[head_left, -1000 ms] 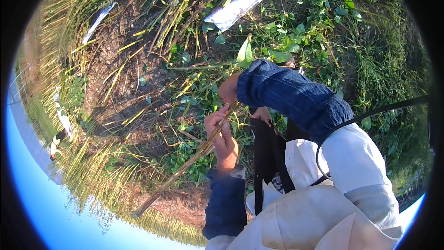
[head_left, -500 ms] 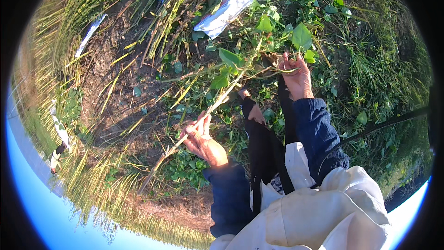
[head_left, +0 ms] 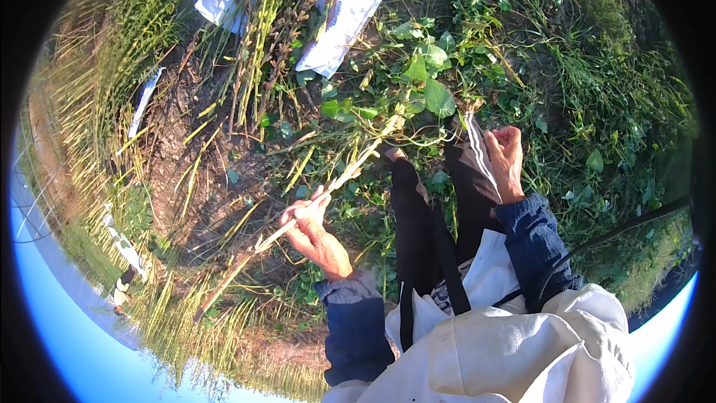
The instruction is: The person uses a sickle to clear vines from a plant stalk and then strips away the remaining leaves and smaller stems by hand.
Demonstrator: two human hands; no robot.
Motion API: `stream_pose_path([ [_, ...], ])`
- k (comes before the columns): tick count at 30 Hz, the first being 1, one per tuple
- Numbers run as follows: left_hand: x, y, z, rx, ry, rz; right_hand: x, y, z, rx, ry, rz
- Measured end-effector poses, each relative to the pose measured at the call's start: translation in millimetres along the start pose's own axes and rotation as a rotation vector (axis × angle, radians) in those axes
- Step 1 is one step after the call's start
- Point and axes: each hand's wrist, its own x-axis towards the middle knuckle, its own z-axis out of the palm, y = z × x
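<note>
1. left hand (head_left: 309, 227) is closed around a long pale plant stalk (head_left: 328, 188), gripping it near the middle, fingers curled over it.
2. stalk runs on a slant: its bare lower end reaches down-left toward the dry straw, its upper end rises right to a clump of broad green leaves (head_left: 429, 89).
3. right hand (head_left: 506, 160) rests against the dark trouser leg (head_left: 470, 194) with its fingers curled in; i cannot tell whether it holds anything, and it is well apart from the stalk.
4. both forearms wear dark blue sleeves (head_left: 354, 328); a white garment (head_left: 507, 358) fills the lower edge, with a black strap (head_left: 447, 261) across it.
5. ground below is bare soil (head_left: 201, 172) strewn with yellow stems, with low green weeds to the right.
6. 2 white sacks (head_left: 343, 19) lie at the top of the view, a bundle of cut stems (head_left: 265, 37) lying between them.
</note>
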Motion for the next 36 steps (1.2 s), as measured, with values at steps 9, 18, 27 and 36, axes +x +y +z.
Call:
stream_pose_path([
  [9,-11.3,0.2,-5.1,0.326,-0.216,0.214,42.5,-94.0,156.1,-0.927,-0.989,-0.602],
  [18,-25.2,-0.1,-0.6,0.225,-0.214,0.144,71.8,-14.6,192.1,-0.896,-1.137,-0.646],
  [27,-26.2,-27.8,-11.0,-0.067,-0.144,-0.052,82.7,-69.2,24.7,1.208,-0.660,0.117],
  [36,-15.3,-15.1,-8.8,0.257,-0.289,0.010,37.3,172.6,-207.7,-0.246,-0.345,0.327],
])
